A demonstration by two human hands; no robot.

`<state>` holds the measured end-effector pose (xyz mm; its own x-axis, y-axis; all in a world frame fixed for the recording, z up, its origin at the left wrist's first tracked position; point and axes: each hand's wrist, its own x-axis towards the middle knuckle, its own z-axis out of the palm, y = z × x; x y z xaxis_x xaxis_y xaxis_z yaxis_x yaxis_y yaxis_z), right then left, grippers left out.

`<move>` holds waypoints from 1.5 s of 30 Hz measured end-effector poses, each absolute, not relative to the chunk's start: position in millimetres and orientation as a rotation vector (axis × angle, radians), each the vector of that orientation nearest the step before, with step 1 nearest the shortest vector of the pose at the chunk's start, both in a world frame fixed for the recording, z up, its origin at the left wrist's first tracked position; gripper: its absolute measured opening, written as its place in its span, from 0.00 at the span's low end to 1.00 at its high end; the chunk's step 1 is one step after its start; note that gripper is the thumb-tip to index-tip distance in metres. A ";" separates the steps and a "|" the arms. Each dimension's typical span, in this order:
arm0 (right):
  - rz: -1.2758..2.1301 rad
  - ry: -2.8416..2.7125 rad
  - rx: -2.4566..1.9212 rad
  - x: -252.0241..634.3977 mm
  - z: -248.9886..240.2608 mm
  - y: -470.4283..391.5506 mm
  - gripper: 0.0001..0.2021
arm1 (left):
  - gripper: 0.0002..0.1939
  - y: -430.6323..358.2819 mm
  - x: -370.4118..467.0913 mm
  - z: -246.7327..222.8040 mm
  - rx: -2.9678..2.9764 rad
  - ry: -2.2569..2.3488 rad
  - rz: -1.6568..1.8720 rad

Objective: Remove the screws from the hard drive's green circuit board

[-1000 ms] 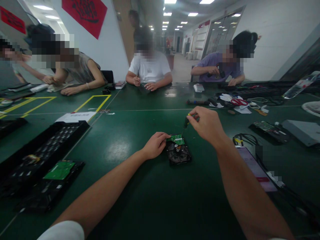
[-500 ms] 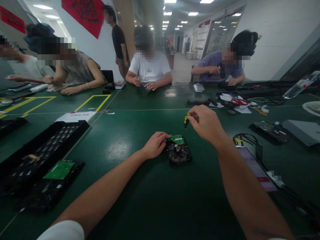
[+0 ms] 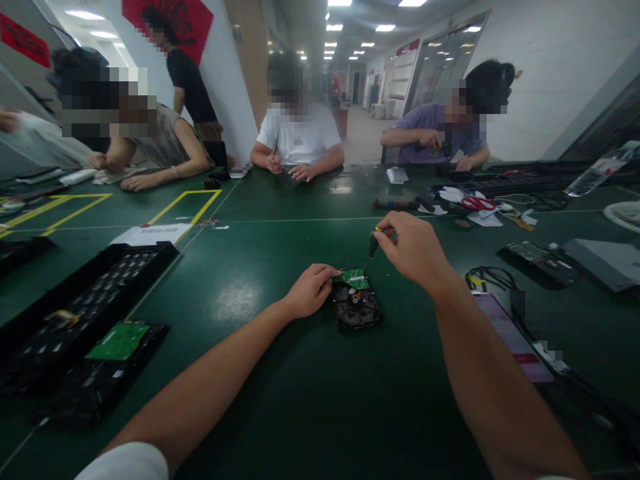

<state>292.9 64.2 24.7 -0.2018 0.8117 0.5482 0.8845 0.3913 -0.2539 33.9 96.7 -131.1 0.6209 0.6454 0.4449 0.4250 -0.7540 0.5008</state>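
A black hard drive (image 3: pixel 358 312) lies flat on the green table in front of me, a green circuit board (image 3: pixel 355 279) at its far end. My left hand (image 3: pixel 313 289) grips the drive's left side, thumb and fingers by the board's edge. In the fingertips of my right hand (image 3: pixel 411 245) is a small black-and-yellow screwdriver (image 3: pixel 373 244), held nearly upright. Its thin tip points down at the board's right corner; whether it sits in a screw is too small to tell. Tiny screws (image 3: pixel 388 275) lie on the table just right of the drive.
At left are a long black tray (image 3: pixel 95 293) and more drives with a green board (image 3: pixel 120 340). A phone (image 3: pixel 507 333), cables (image 3: pixel 493 279) and another drive (image 3: pixel 540 262) lie right. Scissors (image 3: pixel 477 203) and a bottle (image 3: pixel 600 172) are farther off. Several people sit across the table.
The screwdriver's handle has turned in my right fingers, showing less yellow. My left hand and the drive stay put. A person in black in the background has moved left.
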 end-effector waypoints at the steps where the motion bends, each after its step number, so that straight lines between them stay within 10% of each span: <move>1: -0.149 -2.031 -1.449 293.2 24.4 64.5 0.01 | 0.19 96.8 33.9 -131.3 2.499 0.859 0.886; 45: -0.155 -2.042 -1.442 293.4 26.0 63.1 0.00 | 0.19 98.7 33.1 -133.8 2.502 0.851 0.886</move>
